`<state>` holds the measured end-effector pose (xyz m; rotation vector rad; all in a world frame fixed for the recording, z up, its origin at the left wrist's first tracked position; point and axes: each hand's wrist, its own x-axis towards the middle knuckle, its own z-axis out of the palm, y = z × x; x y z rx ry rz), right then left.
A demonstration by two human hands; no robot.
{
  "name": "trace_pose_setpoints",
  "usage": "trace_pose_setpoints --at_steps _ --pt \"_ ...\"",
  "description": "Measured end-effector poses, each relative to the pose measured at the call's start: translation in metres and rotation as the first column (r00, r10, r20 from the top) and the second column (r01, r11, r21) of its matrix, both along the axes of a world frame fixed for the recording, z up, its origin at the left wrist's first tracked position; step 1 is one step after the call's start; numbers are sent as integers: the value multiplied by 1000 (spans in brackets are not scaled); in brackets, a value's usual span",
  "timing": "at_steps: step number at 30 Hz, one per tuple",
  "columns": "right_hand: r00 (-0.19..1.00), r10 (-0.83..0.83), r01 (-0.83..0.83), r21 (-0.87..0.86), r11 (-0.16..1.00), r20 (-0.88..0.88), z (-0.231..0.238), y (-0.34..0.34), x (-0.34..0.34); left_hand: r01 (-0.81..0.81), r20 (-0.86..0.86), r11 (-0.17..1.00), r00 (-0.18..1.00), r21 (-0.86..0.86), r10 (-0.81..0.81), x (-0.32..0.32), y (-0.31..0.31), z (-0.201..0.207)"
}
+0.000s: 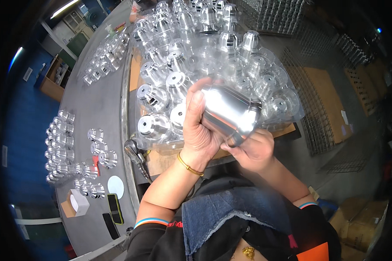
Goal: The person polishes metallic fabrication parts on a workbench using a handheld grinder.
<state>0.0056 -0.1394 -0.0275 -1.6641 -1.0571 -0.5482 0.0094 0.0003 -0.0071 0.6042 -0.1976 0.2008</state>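
Observation:
A polished silver metal cup [228,111] with a stepped, narrower end is held tilted in front of me, above the tray. My left hand [197,124] is closed round its left side, thumb along the wall and fingers partly hidden behind it. My right hand [255,150] grips its lower right edge with thumb and curled fingers; the fingertips are partly hidden and slightly blurred. Beyond, the clear plastic tray [298,115] carries many similar metal cups [152,124], standing in rows with small holes in their tops. Empty clear pockets show on its right side.
On the grey table [85,98] at left stand more metal cups [59,143], a small open box [76,203], a pale round disc [116,186] and a phone [115,209]. A dark hand tool [136,157] lies at the tray's left front corner. Wire racks [307,100] stand right.

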Motion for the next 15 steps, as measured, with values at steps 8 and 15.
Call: trace_pose_setpoints --at_steps 8,15 --pt "263 794 -48 814 579 -548 6 4 -9 -37 230 989 973 145 3 -4 19 -8" --pt "681 478 -122 558 821 -555 8 27 -36 2 218 1000 976 -1 -1 -10 16 0"
